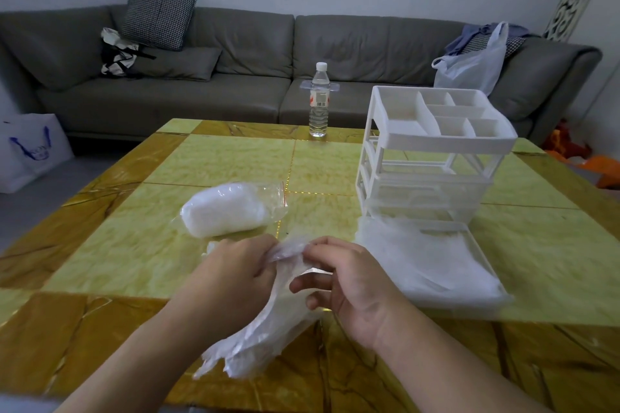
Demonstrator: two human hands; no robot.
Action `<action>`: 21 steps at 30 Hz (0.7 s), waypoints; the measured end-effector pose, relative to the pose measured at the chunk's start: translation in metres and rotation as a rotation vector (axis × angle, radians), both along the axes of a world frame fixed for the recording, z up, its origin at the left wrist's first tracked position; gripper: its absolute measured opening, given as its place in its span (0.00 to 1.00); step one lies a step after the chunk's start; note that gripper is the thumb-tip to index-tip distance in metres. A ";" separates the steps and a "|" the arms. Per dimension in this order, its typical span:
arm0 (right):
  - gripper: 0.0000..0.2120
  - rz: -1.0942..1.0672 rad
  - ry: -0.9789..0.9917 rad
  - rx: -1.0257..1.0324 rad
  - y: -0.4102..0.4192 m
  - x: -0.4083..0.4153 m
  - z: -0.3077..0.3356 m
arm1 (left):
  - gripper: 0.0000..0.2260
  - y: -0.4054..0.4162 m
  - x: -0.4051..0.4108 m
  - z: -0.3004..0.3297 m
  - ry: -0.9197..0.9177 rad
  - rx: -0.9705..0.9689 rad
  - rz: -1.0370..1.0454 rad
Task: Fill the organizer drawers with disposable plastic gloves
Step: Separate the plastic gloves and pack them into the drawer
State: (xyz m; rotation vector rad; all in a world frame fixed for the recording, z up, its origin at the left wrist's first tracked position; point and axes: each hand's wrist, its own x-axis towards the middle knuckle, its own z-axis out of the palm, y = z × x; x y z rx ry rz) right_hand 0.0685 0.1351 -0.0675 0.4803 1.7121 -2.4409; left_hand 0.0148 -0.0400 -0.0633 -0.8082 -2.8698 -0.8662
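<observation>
Head view: left hand [235, 273] and right hand [349, 282] at lower centre, both pinching one clear glove [268, 329] hanging between them above the table [100, 245]. Bagged glove pack [231, 209] just above. Pulled-out drawer [432, 255] heaped with gloves at right, below white organizer [432, 151].

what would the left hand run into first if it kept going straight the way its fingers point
Its fingers point right, so most likely the right hand, which pinches the same bunch of gloves that the left hand grips. They look nearly touching already, though depth is hard to judge.
</observation>
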 end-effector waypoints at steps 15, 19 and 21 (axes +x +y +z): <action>0.20 0.190 0.124 0.480 -0.006 0.000 -0.018 | 0.13 -0.015 -0.013 0.019 -0.230 0.466 0.241; 0.14 0.158 0.153 0.534 -0.008 -0.002 -0.019 | 0.16 -0.020 -0.011 0.023 -0.171 0.503 0.217; 0.12 0.065 0.184 0.524 -0.007 -0.004 -0.014 | 0.16 -0.020 -0.007 0.022 -0.094 0.449 0.177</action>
